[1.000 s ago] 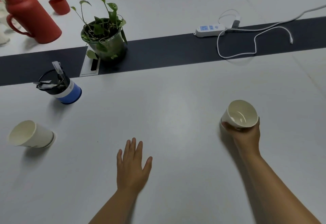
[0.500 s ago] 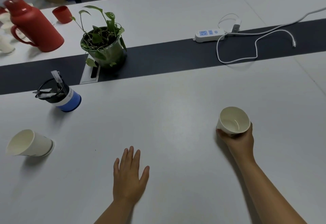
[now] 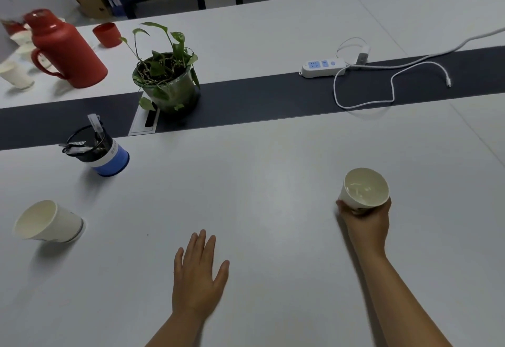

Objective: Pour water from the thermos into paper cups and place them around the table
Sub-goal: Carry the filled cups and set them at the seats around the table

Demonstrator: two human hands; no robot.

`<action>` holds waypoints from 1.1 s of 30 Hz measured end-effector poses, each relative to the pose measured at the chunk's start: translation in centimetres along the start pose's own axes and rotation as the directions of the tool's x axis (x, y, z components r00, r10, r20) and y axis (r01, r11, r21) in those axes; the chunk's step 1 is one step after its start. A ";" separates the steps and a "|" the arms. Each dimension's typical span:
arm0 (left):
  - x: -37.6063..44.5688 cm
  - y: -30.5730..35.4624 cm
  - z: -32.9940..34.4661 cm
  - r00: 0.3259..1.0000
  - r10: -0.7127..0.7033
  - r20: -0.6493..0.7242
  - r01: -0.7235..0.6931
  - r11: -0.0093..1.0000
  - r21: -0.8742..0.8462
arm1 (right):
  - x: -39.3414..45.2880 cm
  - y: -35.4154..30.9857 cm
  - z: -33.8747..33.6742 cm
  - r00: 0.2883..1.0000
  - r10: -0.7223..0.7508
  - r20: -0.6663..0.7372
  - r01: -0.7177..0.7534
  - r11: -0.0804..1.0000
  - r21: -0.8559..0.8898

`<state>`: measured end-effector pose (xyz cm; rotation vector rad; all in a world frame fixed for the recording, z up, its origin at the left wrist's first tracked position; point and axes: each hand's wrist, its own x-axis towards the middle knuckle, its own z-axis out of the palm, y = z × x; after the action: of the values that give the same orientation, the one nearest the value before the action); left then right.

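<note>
Head view looks down over our two bare arms onto a long white table crossed by a dark strip. At about four o'clock our right hand is wrapped around the base of a paper cup, fingers curled around its lower wall; the cup is upright at the table surface, and we cannot tell whether its base touches the table. A little liquid glints inside it. At six o'clock our left hand lies palm down with the fingers spread and relaxed, grasping nothing.

At nine o'clock a second paper cup stands on the table on its own, well apart from both hands. Towards ten o'clock, near the strip, we see a blue pen holder with pens in it. Farther out at eleven o'clock the red thermos stands beyond the strip, its red cap just behind it and more paper cups at its left, blurred. A potted plant sits on the strip at twelve o'clock, and a white power strip with its looped cable lies at one o'clock.
</note>
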<state>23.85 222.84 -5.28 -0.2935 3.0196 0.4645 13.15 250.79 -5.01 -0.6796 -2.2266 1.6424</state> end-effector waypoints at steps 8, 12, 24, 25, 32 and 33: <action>0.0 -0.1 0.4 1.000 -0.021 -0.004 0.021 1.000 -0.020 | -0.1 0.1 0.3 0.994 0.004 -0.113 -0.002 1.000 0.013; -0.1 -0.2 0.6 1.000 -0.021 -0.017 0.021 0.999 -0.031 | -0.4 0.1 -0.3 0.997 -0.025 -0.076 0.026 1.000 0.006; -7.7 0.3 -2.5 0.978 -0.135 -0.159 0.023 0.827 -0.561 | -14.3 -1.5 -2.2 0.946 -0.034 0.323 0.055 0.997 -0.056; -9.7 -0.3 -3.3 0.980 -0.129 -0.150 0.013 0.799 -0.601 | -16.3 -2.4 -1.7 0.910 -0.083 0.407 0.105 0.994 -0.032; -29.4 -10.7 -9.2 0.856 -0.480 -0.193 0.064 0.469 -0.881 | -37.2 -10.0 1.1 0.337 -0.393 0.856 0.376 0.889 0.261; -33.1 -12.5 -9.6 0.803 -0.565 -0.190 0.075 0.412 -0.908 | -40.7 -10.1 1.1 0.259 -0.381 0.888 0.350 0.894 0.281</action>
<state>58.30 214.03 3.55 -1.2117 2.6053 2.1715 45.01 225.91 5.99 1.1238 -2.6541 2.0115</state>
